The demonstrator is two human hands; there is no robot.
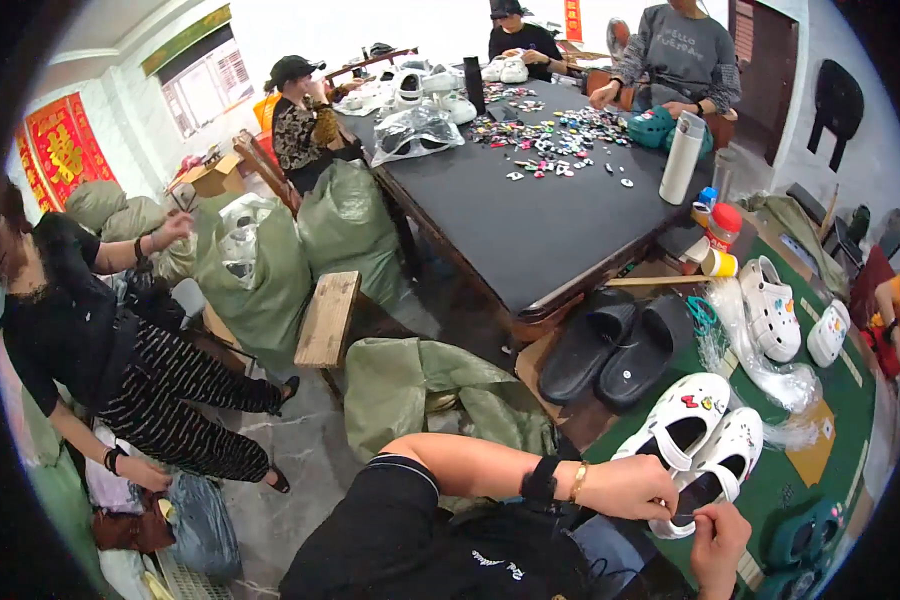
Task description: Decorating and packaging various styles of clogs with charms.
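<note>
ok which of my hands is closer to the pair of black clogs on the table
Left. Your left hand sits by the white clogs, just below the black clogs. Your right hand is lower, toward the bottom edge, farther from them.

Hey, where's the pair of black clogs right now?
In the head view, the black clogs lie right of centre at the green table's near-left edge, beside the dark table and just above the white clogs.
</note>
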